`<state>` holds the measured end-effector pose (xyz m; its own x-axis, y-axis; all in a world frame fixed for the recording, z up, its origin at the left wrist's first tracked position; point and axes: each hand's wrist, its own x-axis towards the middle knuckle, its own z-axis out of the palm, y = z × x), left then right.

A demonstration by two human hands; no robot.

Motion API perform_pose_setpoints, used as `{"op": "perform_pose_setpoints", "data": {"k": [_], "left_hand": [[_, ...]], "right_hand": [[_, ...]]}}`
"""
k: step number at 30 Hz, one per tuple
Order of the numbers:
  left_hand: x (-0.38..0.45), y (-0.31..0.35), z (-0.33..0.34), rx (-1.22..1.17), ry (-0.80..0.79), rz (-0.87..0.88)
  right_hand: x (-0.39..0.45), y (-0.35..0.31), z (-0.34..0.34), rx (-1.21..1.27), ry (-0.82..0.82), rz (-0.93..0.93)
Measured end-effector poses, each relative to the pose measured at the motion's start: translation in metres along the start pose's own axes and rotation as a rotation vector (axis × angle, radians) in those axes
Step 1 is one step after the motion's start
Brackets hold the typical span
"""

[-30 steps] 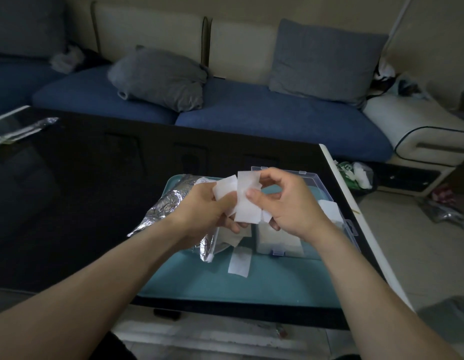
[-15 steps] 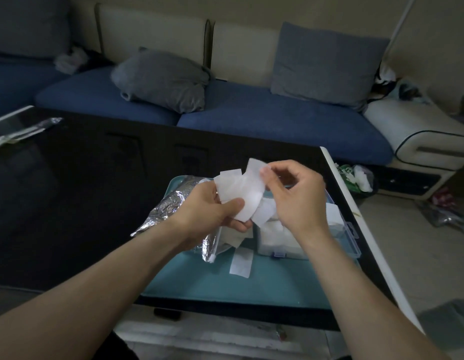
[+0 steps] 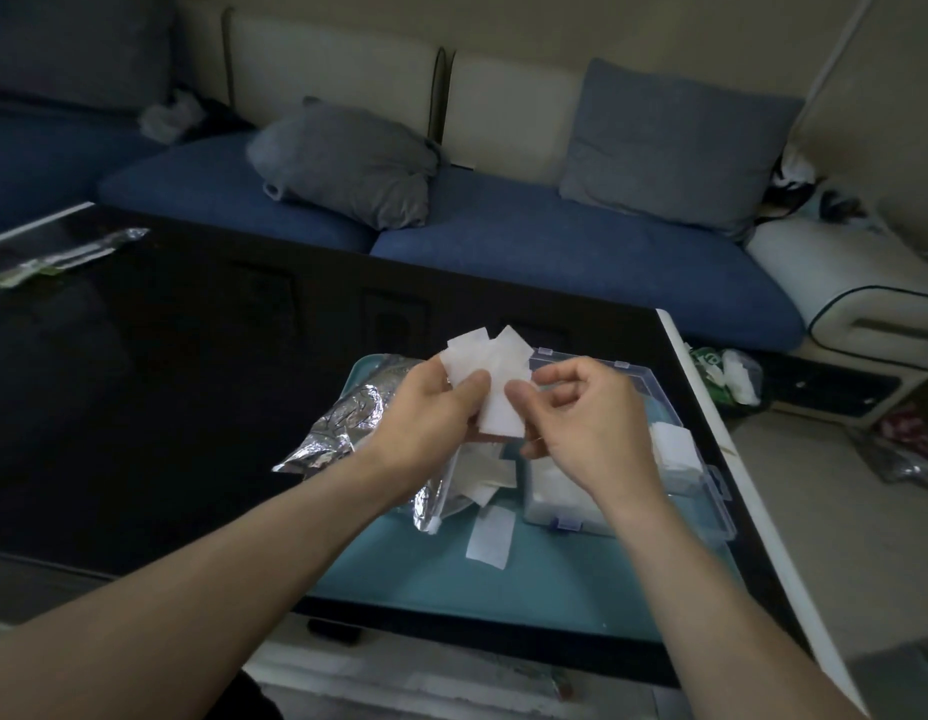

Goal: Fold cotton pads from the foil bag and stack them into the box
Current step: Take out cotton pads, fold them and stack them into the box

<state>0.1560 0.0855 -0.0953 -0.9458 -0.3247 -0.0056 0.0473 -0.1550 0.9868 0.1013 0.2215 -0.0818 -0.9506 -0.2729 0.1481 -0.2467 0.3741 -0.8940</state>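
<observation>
While both hands work above the teal tray (image 3: 529,589), the surroundings crowd in: foil bag (image 3: 347,423) spilling loose pads at left, clear box (image 3: 711,491) with stacked pads at right, one stray pad (image 3: 490,536) lying on the tray. Left hand (image 3: 425,413) pinches a few fanned cotton pads (image 3: 495,376) under the thumb. Right hand (image 3: 586,418) has fingers curled, thumb on the pads' right edge. Since half a second ago, the right hand has dropped from the pads' top corner to their side. Blue sofa (image 3: 555,252) behind the black table (image 3: 140,356).
</observation>
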Motion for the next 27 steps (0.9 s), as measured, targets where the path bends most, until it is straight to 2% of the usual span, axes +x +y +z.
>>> {"op": "perform_pose_setpoints", "data": {"k": [6, 9, 12, 16, 21, 24, 27], "left_hand": [[0.002, -0.002, -0.003, 0.007, 0.132, 0.03], [0.004, -0.004, -0.007, 0.05, 0.18, 0.023], [0.006, -0.006, -0.008, -0.008, 0.16, -0.009], [0.003, -0.003, -0.007, -0.108, 0.126, -0.01], [0.005, -0.004, -0.007, -0.026, 0.163, 0.001], [0.003, -0.003, -0.004, -0.004, 0.144, 0.011], [0.005, -0.004, -0.007, -0.022, 0.205, 0.019]], "right_hand": [[-0.004, -0.002, 0.011, -0.118, 0.066, -0.178], [-0.006, -0.006, 0.013, -0.041, 0.04, -0.165], [-0.004, -0.006, 0.012, 0.026, 0.042, -0.146], [0.0, -0.005, 0.004, 0.227, 0.005, -0.031], [0.002, -0.004, -0.001, 0.363, -0.084, 0.183], [0.002, -0.002, -0.002, 0.346, -0.13, 0.209], [0.004, -0.004, -0.005, 0.404, -0.06, 0.207]]}}
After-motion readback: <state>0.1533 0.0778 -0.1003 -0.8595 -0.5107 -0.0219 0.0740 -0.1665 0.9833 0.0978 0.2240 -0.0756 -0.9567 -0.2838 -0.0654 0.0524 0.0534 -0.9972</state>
